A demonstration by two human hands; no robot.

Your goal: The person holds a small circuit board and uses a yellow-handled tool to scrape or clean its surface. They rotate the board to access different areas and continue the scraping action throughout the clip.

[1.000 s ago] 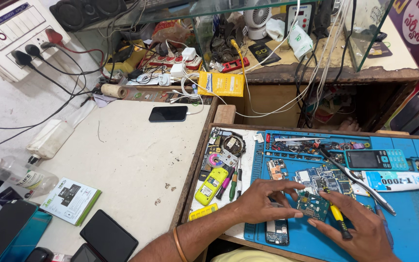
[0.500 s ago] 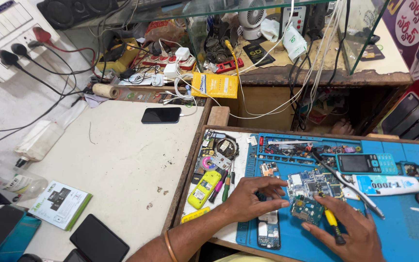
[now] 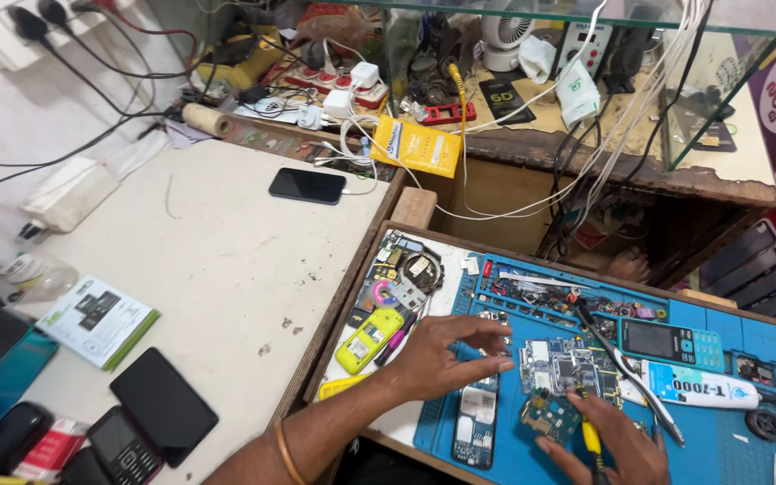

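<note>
Head camera looks down on a blue repair mat (image 3: 729, 449) set in a wooden tray to the right of a pale worktable (image 3: 217, 269). Left hand (image 3: 446, 359) lies palm down across the mat's left edge, its fingers spread and stretched rightward, the fingertips (image 3: 500, 364) touching or almost touching the left edge of a bare circuit board (image 3: 563, 364); it grips nothing. Right hand (image 3: 608, 449) sits low at the frame's bottom edge, closed around a yellow-handled screwdriver (image 3: 592, 440) whose upper end meets a small green board (image 3: 545, 415) just below the bare circuit board. Whether the tip is actually seated on a screw cannot be told. A dismantled phone body (image 3: 476, 422) lies under the left hand's fingers, and a yellow phone shell (image 3: 368, 339) rests just left of that hand among loose parts. Right of the boards, a dark keypad phone with teal keys (image 3: 671, 343) lies above a white glue tube (image 3: 702, 386), with slim tweezers (image 3: 639, 386) slanting between them and the boards. On the worktable a black smartphone (image 3: 307, 186) lies charging near the far edge, while another dark phone (image 3: 163, 406) and a green-edged booklet (image 3: 101, 321) sit nearer the camera.
</note>
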